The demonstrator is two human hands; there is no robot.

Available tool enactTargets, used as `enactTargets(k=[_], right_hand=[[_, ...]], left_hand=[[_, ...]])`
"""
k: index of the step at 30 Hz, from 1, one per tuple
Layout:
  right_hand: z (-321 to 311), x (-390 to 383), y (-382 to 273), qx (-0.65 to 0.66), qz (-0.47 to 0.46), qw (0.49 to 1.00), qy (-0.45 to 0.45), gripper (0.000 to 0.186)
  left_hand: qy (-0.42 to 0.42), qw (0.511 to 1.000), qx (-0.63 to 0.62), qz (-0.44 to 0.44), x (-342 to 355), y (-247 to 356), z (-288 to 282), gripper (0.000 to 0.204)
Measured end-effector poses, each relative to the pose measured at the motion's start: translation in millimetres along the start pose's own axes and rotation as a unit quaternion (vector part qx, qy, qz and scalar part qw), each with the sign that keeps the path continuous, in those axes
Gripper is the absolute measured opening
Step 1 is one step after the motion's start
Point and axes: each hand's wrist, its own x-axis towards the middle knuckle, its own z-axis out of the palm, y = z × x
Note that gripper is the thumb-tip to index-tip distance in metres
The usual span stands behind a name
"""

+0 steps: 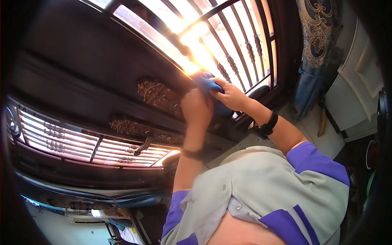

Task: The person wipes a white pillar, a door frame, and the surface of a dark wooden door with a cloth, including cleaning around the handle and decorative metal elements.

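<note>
A blue cloth is bunched at the edge of a dark door, beside its barred window. My right hand is closed on the cloth, thumb and fingers pinching it. My left hand is curled into a fist just left of the cloth, its knuckles touching or overlapping it. What it grips is hidden, and the hand is slightly blurred. The fist covers part of an ornate bronze handle plate. More blue fabric hangs below my right hand. Each wrist has a dark band.
Another ornate plate with a lever handle juts out at lower left, near a second barred window. Bright light glares through the upper window bars. On the right are a tied blue patterned curtain and white panelled furniture.
</note>
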Motion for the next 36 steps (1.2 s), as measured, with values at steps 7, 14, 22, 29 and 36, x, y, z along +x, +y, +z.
enactTargets(k=[7,14,22,29,36], right_hand=[[1,6,-21,-0.102,-0.120,0.985,0.075,0.025],[-18,99,-33,-0.264,-0.191,0.924,0.202,0.032],[-8,93,38,-0.399,-0.077,0.897,0.171,0.033],[-19,65,96,-0.484,-0.121,0.840,0.216,0.034],[-40,10,80,-0.218,0.104,0.970,0.011,0.051]], left_hand=[[0.223,0.960,-0.083,0.147,-25,-35,1,0.029],[0.242,0.964,0.000,0.110,67,5,-32,0.025],[0.130,0.988,-0.035,0.078,72,18,16,0.035],[0.085,0.976,0.161,0.122,65,41,42,0.004],[-0.187,0.977,-0.013,0.102,38,40,81,0.013]])
